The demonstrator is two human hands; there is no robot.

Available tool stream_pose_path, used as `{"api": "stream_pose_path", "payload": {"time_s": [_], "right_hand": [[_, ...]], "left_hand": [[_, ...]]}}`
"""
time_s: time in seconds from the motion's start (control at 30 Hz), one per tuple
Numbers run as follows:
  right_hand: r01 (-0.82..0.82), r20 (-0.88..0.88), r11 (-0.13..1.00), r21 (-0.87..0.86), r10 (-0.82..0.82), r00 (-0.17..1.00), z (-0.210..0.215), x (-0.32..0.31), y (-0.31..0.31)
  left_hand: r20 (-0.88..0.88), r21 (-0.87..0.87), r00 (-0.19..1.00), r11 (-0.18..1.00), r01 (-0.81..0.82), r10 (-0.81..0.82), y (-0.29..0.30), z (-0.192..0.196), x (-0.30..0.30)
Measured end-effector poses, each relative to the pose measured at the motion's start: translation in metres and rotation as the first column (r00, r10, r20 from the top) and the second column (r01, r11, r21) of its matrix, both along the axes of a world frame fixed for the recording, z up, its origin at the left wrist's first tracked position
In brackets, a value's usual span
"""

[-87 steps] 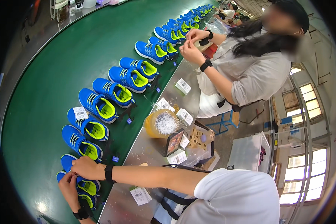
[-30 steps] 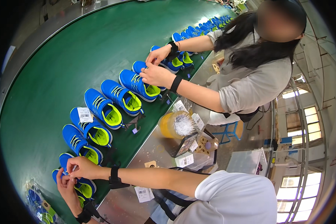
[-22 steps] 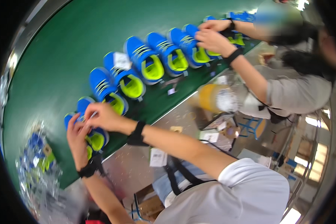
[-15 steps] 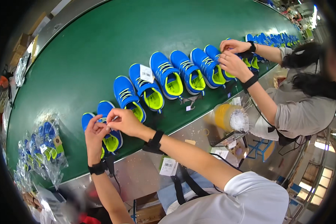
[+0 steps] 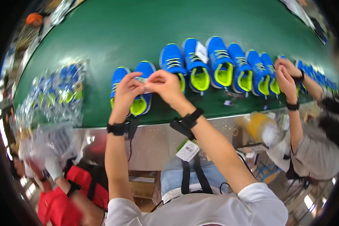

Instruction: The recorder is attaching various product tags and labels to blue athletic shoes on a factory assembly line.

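Note:
Above a pair of blue sneakers with lime-green lining, my left hand (image 5: pixel 126 94) and my right hand (image 5: pixel 166 88) meet fingertip to fingertip. Both are closed in a pinch on a small pale piece too small to make out. Under them the left sneaker (image 5: pixel 118 76) and the right sneaker (image 5: pixel 145 68) stand on the green table (image 5: pixel 113 37), toes pointing away, partly covered by my hands. Just right stands another blue sneaker (image 5: pixel 172 62), then a sneaker (image 5: pixel 192 56) with a white tag (image 5: pixel 201 52) on its top.
More sneakers (image 5: pixel 240 64) run right, where a co-worker's hands (image 5: pixel 288 81) work. Bagged sneakers (image 5: pixel 66 84) lie at left; nearby, a person in red (image 5: pixel 62 199) handles clear plastic. By the table edge are a yellow roll (image 5: pixel 254 126) and a barcode tag (image 5: pixel 187 150) near my waist.
My view has swung left, so the row of shoes sits farther right and the person in red shows more. My hands stay pinched together over the same pair.

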State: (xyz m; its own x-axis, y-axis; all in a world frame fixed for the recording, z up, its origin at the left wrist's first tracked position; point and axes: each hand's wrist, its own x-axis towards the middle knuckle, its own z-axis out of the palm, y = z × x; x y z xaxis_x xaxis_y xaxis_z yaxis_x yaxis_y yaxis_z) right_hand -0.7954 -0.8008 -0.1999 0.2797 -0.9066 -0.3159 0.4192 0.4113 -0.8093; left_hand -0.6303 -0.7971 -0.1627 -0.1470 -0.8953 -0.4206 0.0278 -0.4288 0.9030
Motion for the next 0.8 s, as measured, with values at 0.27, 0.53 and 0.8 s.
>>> {"api": "stream_pose_path", "payload": {"time_s": [0.27,0.53,0.8], "right_hand": [[-0.034,0.078,0.97,0.239,0.015,0.997,0.005,0.0,-0.006],[0.018,0.05,0.976,0.217,-0.03,0.998,0.008,-0.003,-0.004],[-0.054,0.043,0.984,0.171,0.047,0.998,0.008,0.001,-0.006]], "left_hand": [[-0.053,-0.026,0.994,0.994,-0.102,0.101,0.006,-0.003,-0.002],[-0.05,-0.057,0.99,0.99,-0.132,0.13,0.006,-0.001,-0.006],[-0.01,-0.044,0.995,0.994,-0.102,0.102,0.006,-0.002,-0.002]]}}
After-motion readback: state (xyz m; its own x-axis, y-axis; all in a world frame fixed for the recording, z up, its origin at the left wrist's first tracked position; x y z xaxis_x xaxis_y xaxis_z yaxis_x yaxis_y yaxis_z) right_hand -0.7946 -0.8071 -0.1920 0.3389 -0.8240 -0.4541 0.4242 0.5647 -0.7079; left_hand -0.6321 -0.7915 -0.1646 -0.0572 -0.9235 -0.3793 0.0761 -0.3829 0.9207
